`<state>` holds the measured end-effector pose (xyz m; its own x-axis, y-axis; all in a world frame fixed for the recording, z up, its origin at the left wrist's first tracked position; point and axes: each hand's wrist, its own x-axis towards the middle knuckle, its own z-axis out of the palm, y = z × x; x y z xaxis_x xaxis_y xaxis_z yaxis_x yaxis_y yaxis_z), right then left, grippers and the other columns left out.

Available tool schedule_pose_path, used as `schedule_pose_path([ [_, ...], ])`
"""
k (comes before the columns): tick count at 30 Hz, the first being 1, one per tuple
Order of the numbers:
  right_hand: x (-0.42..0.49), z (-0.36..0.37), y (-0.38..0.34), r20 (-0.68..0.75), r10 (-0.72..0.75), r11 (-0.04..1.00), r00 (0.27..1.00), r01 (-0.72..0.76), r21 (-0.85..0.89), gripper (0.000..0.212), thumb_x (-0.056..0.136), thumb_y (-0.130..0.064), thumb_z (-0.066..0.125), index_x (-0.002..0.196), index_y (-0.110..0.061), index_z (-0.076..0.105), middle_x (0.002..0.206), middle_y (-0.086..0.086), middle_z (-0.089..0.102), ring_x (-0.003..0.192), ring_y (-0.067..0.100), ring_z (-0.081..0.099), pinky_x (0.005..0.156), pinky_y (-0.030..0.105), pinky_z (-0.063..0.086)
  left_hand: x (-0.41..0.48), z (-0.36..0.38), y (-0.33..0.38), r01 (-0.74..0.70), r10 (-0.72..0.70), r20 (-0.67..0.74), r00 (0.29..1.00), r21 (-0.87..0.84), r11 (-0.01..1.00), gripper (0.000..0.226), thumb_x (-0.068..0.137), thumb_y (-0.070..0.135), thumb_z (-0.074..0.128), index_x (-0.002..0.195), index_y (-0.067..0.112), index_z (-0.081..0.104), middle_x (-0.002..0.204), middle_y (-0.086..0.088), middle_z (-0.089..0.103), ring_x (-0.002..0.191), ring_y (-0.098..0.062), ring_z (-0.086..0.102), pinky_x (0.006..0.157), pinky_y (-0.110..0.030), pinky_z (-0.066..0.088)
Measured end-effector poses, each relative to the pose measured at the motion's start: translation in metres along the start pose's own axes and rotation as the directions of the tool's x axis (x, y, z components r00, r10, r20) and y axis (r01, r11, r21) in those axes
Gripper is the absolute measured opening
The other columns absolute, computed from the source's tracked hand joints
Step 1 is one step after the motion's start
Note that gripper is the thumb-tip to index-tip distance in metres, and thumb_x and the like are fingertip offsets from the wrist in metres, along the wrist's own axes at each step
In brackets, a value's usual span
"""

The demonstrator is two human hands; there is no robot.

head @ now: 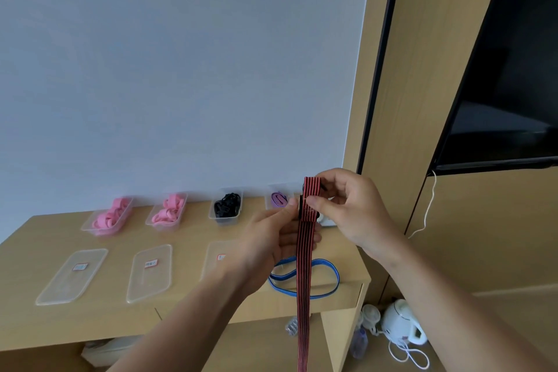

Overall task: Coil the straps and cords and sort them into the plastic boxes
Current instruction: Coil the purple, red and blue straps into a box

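Observation:
A red-and-black striped strap point(304, 275) hangs straight down in front of the desk, its top end folded over. My left hand point(271, 238) pinches it from the left near the fold, and my right hand point(350, 208) grips the folded top from the right. A blue strap point(320, 278) lies looped on the desk's right end. Along the wall stand open plastic boxes: two with pink straps point(110, 216) point(169, 211), one with black cords point(227, 205), one with a purple strap point(278, 200).
Three clear lids point(72, 276) point(150, 272) point(216, 257) with labels lie on the wooden desk point(187, 320). A white kettle point(403, 323) and cable sit on the floor at the right. A dark TV screen point(513, 84) hangs on the right wall.

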<state>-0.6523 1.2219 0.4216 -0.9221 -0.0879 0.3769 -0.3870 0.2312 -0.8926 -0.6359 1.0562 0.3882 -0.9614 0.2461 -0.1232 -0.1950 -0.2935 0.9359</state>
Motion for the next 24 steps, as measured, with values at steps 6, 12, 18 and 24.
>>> schedule_pose_path([
  [6, -0.002, 0.002, 0.001, -0.115, -0.033, 0.997, 0.993, 0.040, 0.065, 0.021, 0.079, 0.004, 0.078, 0.093, -0.010, 0.070, 0.083, 0.003, 0.074, 0.075, 0.019, 0.068, 0.073, 0.033, 0.057, -0.004, 0.008, -0.001, 0.068, -0.071, 0.044, 0.997, 0.057, 0.996, 0.044, 0.107, 0.037, 0.049, 0.112, -0.001, 0.071, 0.107, -0.023, 0.076, 0.092, -0.032, 0.073, 0.088, -0.044, 0.061],
  [12, -0.010, 0.004, -0.003, -0.134, -0.169, 0.986, 0.977, 0.169, -0.010, 0.030, 0.080, 0.004, 0.076, 0.087, -0.024, 0.068, 0.082, -0.008, 0.071, 0.078, 0.008, 0.069, 0.068, 0.014, 0.051, 0.002, 0.005, 0.011, 0.072, -0.073, 0.029, 0.997, 0.038, 0.997, 0.048, 0.107, 0.040, 0.048, 0.119, 0.000, 0.070, 0.111, -0.022, 0.077, 0.096, -0.031, 0.075, 0.076, -0.036, 0.061],
  [18, -0.011, 0.004, -0.006, -0.131, -0.298, 0.950, 0.946, 0.281, -0.134, 0.024, 0.080, 0.003, 0.077, 0.093, -0.016, 0.072, 0.087, -0.005, 0.071, 0.085, 0.017, 0.069, 0.078, 0.029, 0.055, 0.006, 0.001, 0.007, 0.013, -0.013, 0.012, 1.000, 0.013, 1.000, 0.042, 0.104, 0.037, 0.057, 0.115, 0.001, 0.074, 0.109, -0.023, 0.076, 0.094, -0.031, 0.075, 0.082, -0.039, 0.062],
  [24, -0.009, 0.002, -0.005, -0.111, -0.287, 0.952, 0.951, 0.271, -0.141, 0.028, 0.081, 0.003, 0.076, 0.101, -0.017, 0.074, 0.093, -0.003, 0.071, 0.089, 0.015, 0.069, 0.081, 0.026, 0.055, 0.007, 0.000, 0.006, 0.006, -0.006, 0.026, 1.000, -0.004, 1.000, 0.040, 0.101, 0.037, 0.059, 0.108, 0.002, 0.077, 0.109, -0.025, 0.076, 0.093, -0.031, 0.075, 0.087, -0.044, 0.061],
])
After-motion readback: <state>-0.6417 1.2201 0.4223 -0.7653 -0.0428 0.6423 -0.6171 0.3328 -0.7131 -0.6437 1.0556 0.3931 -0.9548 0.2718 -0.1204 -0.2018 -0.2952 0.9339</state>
